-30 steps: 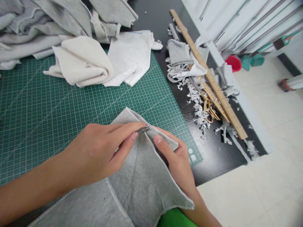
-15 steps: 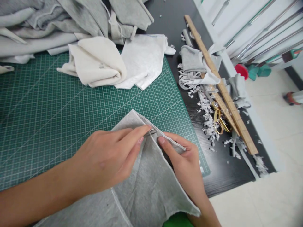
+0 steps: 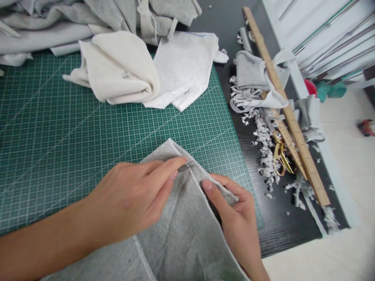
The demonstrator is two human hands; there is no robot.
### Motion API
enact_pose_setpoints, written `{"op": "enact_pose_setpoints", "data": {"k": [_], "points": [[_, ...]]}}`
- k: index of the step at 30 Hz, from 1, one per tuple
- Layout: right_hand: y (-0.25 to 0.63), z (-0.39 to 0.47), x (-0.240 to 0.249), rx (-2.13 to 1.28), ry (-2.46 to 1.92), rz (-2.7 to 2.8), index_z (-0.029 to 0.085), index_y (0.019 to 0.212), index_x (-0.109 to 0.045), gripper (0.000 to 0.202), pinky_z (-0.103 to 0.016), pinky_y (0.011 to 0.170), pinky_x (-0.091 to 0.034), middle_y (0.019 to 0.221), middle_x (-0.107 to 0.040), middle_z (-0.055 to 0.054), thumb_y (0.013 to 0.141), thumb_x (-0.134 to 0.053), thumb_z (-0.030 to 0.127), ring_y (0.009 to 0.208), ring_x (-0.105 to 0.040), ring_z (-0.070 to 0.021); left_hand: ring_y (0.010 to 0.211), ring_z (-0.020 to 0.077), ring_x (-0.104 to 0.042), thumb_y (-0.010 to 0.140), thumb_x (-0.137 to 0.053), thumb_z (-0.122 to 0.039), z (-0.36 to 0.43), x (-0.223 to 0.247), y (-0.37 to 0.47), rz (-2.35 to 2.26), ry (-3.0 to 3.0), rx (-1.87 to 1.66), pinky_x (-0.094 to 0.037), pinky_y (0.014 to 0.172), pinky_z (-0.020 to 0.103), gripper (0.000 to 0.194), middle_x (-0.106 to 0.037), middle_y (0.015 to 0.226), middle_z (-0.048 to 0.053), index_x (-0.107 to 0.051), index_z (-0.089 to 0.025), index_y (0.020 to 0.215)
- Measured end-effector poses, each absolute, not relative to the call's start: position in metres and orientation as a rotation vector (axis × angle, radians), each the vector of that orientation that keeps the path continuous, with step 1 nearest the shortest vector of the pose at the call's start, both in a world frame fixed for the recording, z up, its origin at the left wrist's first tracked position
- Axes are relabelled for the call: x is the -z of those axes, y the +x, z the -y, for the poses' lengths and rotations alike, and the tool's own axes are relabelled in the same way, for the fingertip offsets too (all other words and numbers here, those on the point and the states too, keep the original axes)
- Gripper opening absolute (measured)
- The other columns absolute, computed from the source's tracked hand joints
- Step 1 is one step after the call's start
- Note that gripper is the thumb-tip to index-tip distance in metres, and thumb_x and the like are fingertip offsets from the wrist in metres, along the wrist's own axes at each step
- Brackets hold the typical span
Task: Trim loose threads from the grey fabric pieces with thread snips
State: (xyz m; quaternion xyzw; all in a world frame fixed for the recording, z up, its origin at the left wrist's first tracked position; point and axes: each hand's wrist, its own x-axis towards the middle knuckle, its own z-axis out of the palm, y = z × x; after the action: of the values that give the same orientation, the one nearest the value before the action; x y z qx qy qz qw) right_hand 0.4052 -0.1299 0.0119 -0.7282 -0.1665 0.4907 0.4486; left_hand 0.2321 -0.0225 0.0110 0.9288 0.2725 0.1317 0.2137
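Note:
A grey piece of fabric [image 3: 187, 218] with overlocked seams lies over the front of the green cutting mat [image 3: 117, 128], its folded corner pointing away from me. My left hand [image 3: 137, 195] pinches a small pointed metal tool [image 3: 185, 166] between thumb and index finger. Its tips touch or nearly touch the fabric edge beside the seam; most of the tool is hidden in the hand, so I cannot tell its exact kind. On the right, my right hand [image 3: 234, 210] grips the fabric's edge, thumb on top and fingers underneath.
Cream cloth [image 3: 120, 70] and white cloth [image 3: 184, 70] lie ahead, near a grey fabric pile [image 3: 67, 19]. Along the right table edge are a wooden ruler [image 3: 285, 101], gold-handled scissors [image 3: 281, 158], grey scraps [image 3: 250, 72] and shredded lint [image 3: 266, 152].
The metal tool's two tips stood apart earlier and now look closer together. Both hands keep their hold on tool and fabric. The view has shifted slightly.

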Motion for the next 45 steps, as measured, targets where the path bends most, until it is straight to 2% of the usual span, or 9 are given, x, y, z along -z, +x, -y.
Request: {"op": "enact_pose_setpoints", "data": {"k": [4,11,21,27,29,34,39,42,45], "points": [[0.405,0.131,-0.012,-1.231,-1.813,0.417,0.022,0.083,-0.08,0.022,-0.024,0.054,-0.047,0.067,-0.071,-0.001,0.079,-0.077,0.044,0.057,-0.057,-0.0127,0.078,0.0187,-0.075,0.099,-0.044,-0.019,0.024,-0.009,0.232,-0.764,2.572,-0.368,-0.059,0.056,0.029,0.037,-0.074,0.115,0.007,-0.052,-0.017,0.134],[0.406,0.131,-0.013,-1.187,-1.856,0.458,0.022,0.083,-0.081,0.022,-0.025,0.054,-0.048,0.068,-0.071,-0.002,0.079,-0.076,0.043,0.058,-0.06,-0.0152,0.09,0.0175,-0.075,0.099,-0.044,-0.019,0.025,-0.009,0.234,-0.784,2.494,-0.387,-0.061,0.07,0.026,0.037,-0.073,0.119,0.005,-0.052,-0.02,0.135],[0.404,0.132,-0.013,-1.207,-1.851,0.471,0.022,0.086,-0.081,0.022,-0.026,0.053,-0.048,0.068,-0.071,-0.002,0.08,-0.076,0.043,0.058,-0.06,-0.0157,0.082,0.0171,-0.075,0.097,-0.047,-0.019,0.028,-0.003,0.235,-0.775,2.529,-0.451,-0.059,0.062,0.026,0.039,-0.074,0.115,0.007,-0.052,-0.017,0.136],[0.403,0.132,-0.013,-1.222,-1.853,0.487,0.023,0.09,-0.082,0.023,-0.026,0.053,-0.047,0.066,-0.07,-0.002,0.08,-0.076,0.042,0.057,-0.057,-0.0149,0.099,0.0149,-0.072,0.096,-0.051,-0.015,0.029,0.0,0.243,-0.787,2.387,-0.53,-0.06,0.084,0.024,0.04,-0.07,0.125,0.005,-0.052,-0.018,0.136],[0.403,0.132,-0.013,-1.221,-1.847,0.492,0.023,0.091,-0.082,0.024,-0.026,0.053,-0.046,0.066,-0.07,-0.002,0.079,-0.076,0.042,0.056,-0.057,-0.0148,0.094,0.0121,-0.073,0.097,-0.05,-0.015,0.027,-0.002,0.246,-0.82,2.294,-0.54,-0.059,0.083,0.021,0.038,-0.072,0.123,0.003,-0.053,-0.021,0.135],[0.404,0.134,-0.011,-1.203,-1.866,0.443,0.023,0.087,-0.082,0.024,-0.026,0.053,-0.046,0.067,-0.071,-0.002,0.077,-0.078,0.045,0.058,-0.058,-0.0151,0.078,0.0119,-0.072,0.099,-0.049,-0.022,0.019,-0.012,0.247,-0.912,2.184,-0.555,-0.057,0.065,0.02,0.03,-0.076,0.106,-0.001,-0.06,-0.026,0.126],[0.404,0.135,-0.011,-1.196,-1.876,0.453,0.023,0.086,-0.081,0.024,-0.026,0.056,-0.048,0.07,-0.071,-0.002,0.079,-0.076,0.045,0.061,-0.06,-0.0151,0.064,0.0111,-0.068,0.098,-0.051,-0.029,0.011,-0.016,0.24,-0.985,2.211,-0.494,-0.052,0.06,0.022,0.028,-0.077,0.094,-0.003,-0.064,-0.028,0.122],[0.411,0.138,-0.009,-1.244,-1.852,0.425,0.024,0.088,-0.081,0.024,-0.027,0.063,-0.052,0.081,-0.075,-0.003,0.077,-0.078,0.044,0.071,-0.066,-0.0179,0.05,0.0084,-0.061,0.097,-0.05,-0.029,0.009,-0.013,0.238,-0.992,2.226,-0.459,-0.049,0.055,0.022,0.028,-0.076,0.088,-0.003,-0.064,-0.027,0.122],[0.429,0.138,-0.007,-1.382,-1.688,0.444,0.026,0.101,-0.08,0.028,-0.033,0.077,-0.055,0.098,-0.078,-0.006,0.079,-0.077,0.043,0.091,-0.071,-0.0236,0.049,0.0073,-0.059,0.098,-0.049,-0.027,0.009,-0.009,0.237,-0.947,2.228,-0.468,-0.048,0.054,0.022,0.029,-0.076,0.086,-0.002,-0.063,-0.025,0.123]]}}
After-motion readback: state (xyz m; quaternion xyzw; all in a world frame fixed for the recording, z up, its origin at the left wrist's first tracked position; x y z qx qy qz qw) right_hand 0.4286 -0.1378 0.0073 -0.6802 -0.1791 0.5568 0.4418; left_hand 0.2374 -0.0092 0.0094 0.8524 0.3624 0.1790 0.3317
